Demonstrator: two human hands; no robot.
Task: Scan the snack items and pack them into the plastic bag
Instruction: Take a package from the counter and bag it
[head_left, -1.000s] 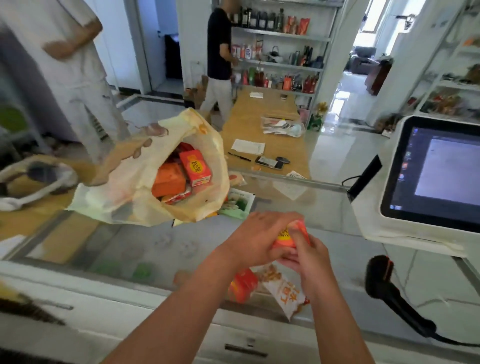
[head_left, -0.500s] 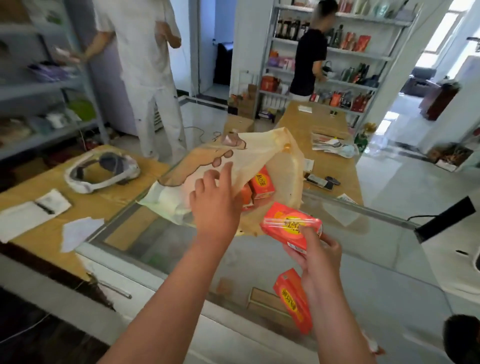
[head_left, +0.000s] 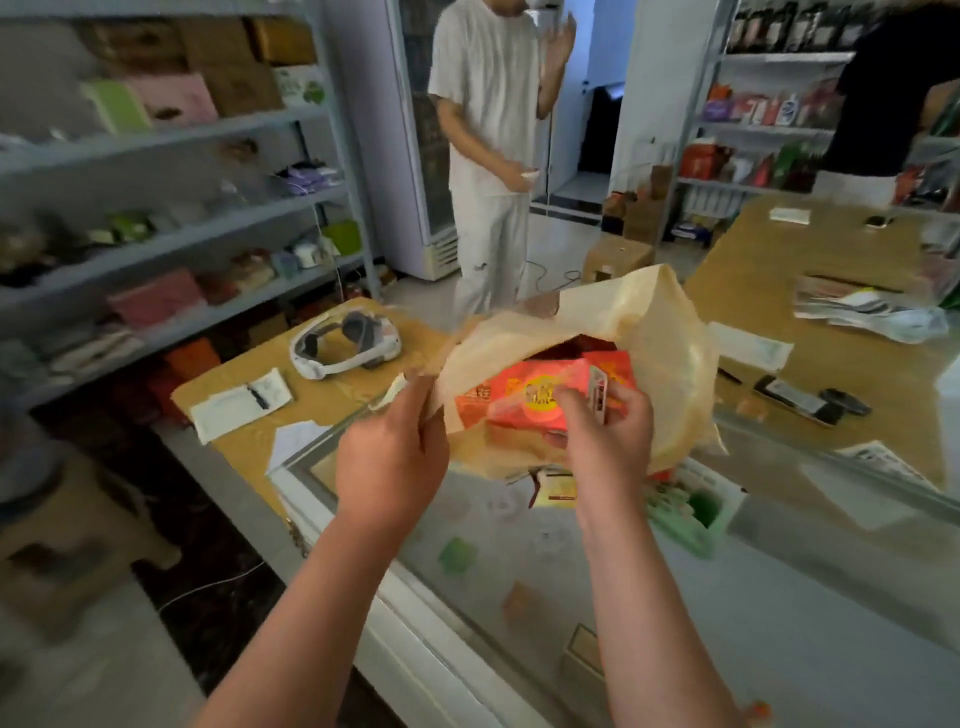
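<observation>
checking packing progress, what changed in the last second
The left hand let go of the red snack packet, reached to the plastic bag and now grips its rim. The right hand carried the packet forward into the bag's mouth and still holds it. The bag stays on the glass counter.

light: even, soft, indoor, brightest near 12 o'clock | plastic bag (head_left: 660, 332) glows translucent at centre | glare: pale sheen on glass counter (head_left: 779, 623) at 5 o'clock | blur: shelves (head_left: 156, 244) at 9 o'clock smeared, edges soft | distortion: verticals bow at rim | floor (head_left: 78, 654) at 7 o'clock dim
</observation>
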